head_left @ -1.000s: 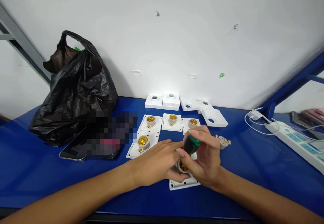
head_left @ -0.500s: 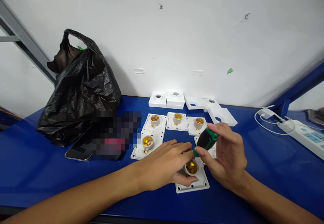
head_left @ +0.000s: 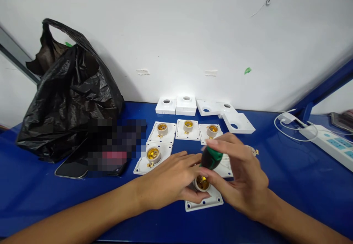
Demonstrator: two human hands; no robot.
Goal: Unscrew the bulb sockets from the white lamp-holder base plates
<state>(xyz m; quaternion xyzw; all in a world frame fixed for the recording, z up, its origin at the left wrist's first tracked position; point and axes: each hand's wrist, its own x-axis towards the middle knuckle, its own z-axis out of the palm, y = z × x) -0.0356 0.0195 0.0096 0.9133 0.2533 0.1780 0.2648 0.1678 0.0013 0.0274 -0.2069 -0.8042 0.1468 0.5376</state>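
Note:
My left hand (head_left: 176, 179) is closed around the round lamp socket (head_left: 202, 183), which has a brass-coloured inside and sits on a white square base plate (head_left: 204, 204) on the blue table. Between the thumb and fingers of my right hand (head_left: 242, 174) is a screwdriver (head_left: 211, 158) with a black and green handle, tilted over the socket. The tip of the screwdriver is hidden behind my fingers. Beyond my hands stand several similar plates with sockets, such as one at the left (head_left: 153, 155) and one in the middle (head_left: 188, 126). Another white plate (head_left: 224, 168) lies partly behind my right hand.
White square covers (head_left: 186, 106) with round holes stand along the wall. At the left are a black plastic bag (head_left: 74, 93) and a phone (head_left: 73, 165) beside a blurred patch. A white power strip (head_left: 328, 141) with a cable lies on the right of the blue table (head_left: 154, 222).
The screwdriver in my right hand has moved left and become more upright over the socket. My left hand keeps its hold. The whole view has shifted slightly to the right.

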